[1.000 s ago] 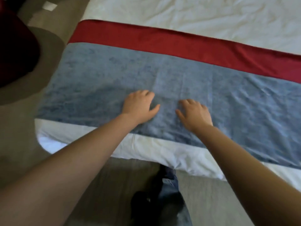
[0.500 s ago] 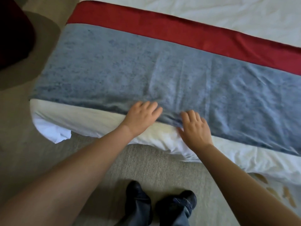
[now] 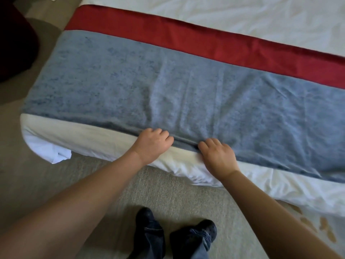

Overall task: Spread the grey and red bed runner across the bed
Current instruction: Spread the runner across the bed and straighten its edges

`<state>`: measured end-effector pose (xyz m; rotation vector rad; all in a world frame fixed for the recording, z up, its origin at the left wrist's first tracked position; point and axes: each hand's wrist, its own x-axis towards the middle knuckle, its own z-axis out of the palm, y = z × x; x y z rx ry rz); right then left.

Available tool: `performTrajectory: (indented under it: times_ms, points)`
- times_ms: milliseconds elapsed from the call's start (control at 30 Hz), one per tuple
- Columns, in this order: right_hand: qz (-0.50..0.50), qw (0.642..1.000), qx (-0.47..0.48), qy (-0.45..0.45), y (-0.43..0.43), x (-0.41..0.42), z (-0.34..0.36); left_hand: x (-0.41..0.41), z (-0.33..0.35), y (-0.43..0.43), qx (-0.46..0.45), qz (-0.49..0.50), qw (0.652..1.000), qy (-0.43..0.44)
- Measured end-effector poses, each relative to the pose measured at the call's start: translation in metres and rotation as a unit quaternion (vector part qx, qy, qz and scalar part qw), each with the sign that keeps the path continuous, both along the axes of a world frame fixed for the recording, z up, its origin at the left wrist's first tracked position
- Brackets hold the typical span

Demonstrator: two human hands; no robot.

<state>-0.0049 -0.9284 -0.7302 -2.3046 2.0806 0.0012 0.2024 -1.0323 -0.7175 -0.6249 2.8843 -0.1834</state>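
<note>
Head view: bed runner [image 3: 168,81] lies crosswise, left to right.

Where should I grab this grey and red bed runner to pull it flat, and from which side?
Grip the bed runner along its near grey edge, from your side. That edge lies free on the white sheet, so fingers can curl under it, and the creases run toward it.

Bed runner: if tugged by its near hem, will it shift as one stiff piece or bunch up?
Likely floppy: the bed runner shows creases fanning from where the left hand grips its hem. It probably bunches rather than slides whole; a ridge sits between it and the right hand. Its napped grey face suggests some drag on the sheet.
</note>
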Motion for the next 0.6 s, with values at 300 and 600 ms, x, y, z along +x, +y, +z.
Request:
performTrajectory:
  times_ms: [300,600]
  points:
    - [-0.105,0.993,-0.039,0.048,0.077,-0.128,-0.004,-0.132,-0.002,0.054,-0.007,-0.065,0.996,0.057]
    - [-0.048,0.998,0.003,-0.027,0.110,-0.178,0.001,-0.188,-0.009,0.086,0.088,-0.070,0.992,0.054]
